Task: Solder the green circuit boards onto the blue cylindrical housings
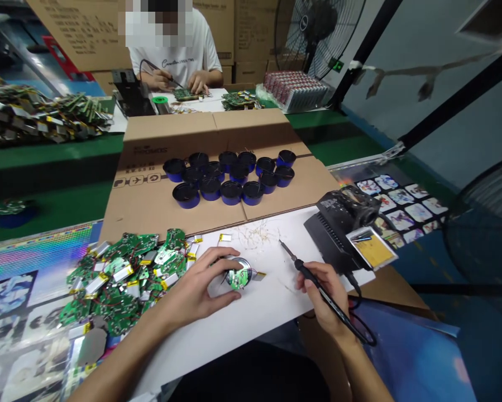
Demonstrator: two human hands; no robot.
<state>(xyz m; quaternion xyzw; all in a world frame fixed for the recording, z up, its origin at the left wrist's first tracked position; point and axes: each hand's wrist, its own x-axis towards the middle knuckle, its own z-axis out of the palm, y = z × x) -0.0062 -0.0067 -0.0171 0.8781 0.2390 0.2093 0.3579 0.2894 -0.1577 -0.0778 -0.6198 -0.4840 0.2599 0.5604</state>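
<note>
My left hand [204, 285] curves around a round unit with a green circuit board [239, 274] on the white sheet [229, 340]; fingertips rest on its top edge, the thumb at its lower side. A small battery [259, 276] with yellow tape lies just right of it. My right hand [324, 290] grips a black soldering iron [313, 279], whose tip points up and left, apart from the board. Thin wire scraps [257, 234] are scattered beyond the board.
Green boards with batteries [125, 273] pile up at left. Blue-black round cups [232, 191] stand on cardboard [150, 206]. A black soldering station [334, 234] with a yellow sponge [372, 248] sits at right. Across the table, a person [179, 61] handles boards.
</note>
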